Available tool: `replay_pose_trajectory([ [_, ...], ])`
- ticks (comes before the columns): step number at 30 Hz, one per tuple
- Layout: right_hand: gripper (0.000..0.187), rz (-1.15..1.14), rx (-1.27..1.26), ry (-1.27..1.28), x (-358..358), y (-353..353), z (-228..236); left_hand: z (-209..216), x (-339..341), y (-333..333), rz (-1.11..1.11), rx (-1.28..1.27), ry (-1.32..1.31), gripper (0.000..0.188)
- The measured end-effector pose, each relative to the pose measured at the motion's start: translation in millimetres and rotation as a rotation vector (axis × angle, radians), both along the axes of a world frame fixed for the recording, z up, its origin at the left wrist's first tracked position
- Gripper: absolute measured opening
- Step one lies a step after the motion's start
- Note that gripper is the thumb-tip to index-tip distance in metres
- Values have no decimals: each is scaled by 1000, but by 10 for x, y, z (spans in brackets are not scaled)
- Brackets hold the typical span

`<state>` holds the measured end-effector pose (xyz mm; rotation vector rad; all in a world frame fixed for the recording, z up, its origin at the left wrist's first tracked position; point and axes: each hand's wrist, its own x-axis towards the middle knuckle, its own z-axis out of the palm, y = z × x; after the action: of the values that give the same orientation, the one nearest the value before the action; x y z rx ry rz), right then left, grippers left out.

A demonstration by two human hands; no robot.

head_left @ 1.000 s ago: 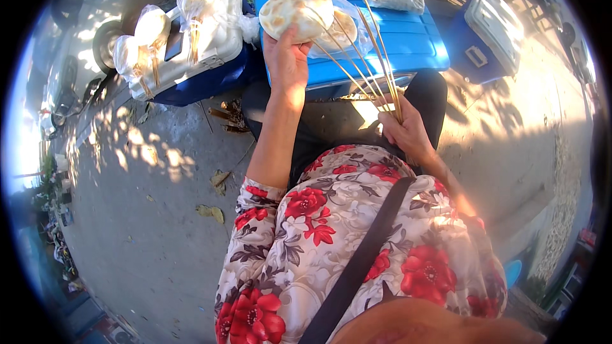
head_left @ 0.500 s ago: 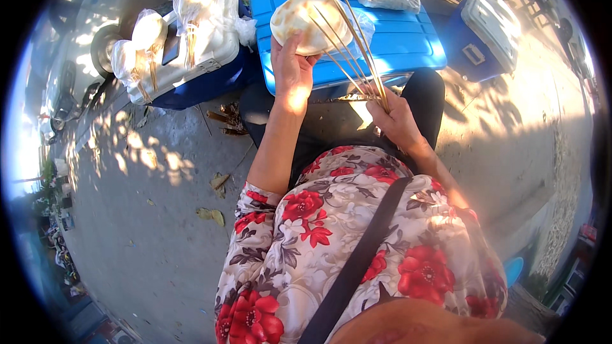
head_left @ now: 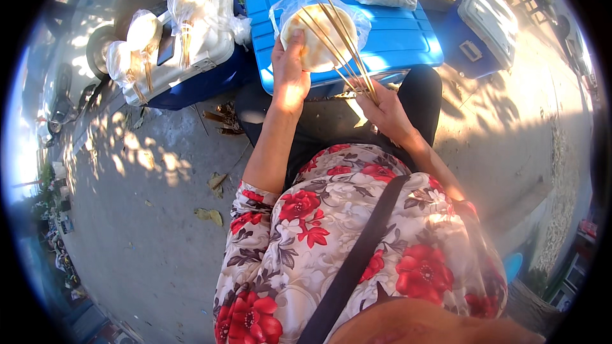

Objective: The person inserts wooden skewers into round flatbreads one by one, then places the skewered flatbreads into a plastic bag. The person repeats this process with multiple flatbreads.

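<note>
In the left hand (head_left: 290,68), apparently flatbread (head_left: 314,53).

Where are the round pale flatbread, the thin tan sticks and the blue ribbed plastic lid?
Round pale flatbread (head_left: 317,55): head view, lower part of its face.
Thin tan sticks (head_left: 362,71): head view, near where they bunch together.
Blue ribbed plastic lid (head_left: 401,36): head view, bare right part of its top.

your pale floral-print blouse (head_left: 319,261), large red blooms (head_left: 424,274) either side of the black crossbody strap (head_left: 357,258), grey leaves (head_left: 286,239) among them, an elbow-length sleeve (head_left: 245,239) left of the strap, your dark trousers (head_left: 422,102) beyond its far end
</note>
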<state>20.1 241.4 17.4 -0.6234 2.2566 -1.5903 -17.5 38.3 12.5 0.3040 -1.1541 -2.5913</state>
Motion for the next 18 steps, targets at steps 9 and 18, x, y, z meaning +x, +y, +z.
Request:
replay_pose_trajectory([
  [9,32,-13,-55,27,-92,-157,-14,30,32,71,-17,16,9,37],
  [18,32,13,-43,-88,58,197,-5,32,-83,-492,-107,216,-57,47],
])
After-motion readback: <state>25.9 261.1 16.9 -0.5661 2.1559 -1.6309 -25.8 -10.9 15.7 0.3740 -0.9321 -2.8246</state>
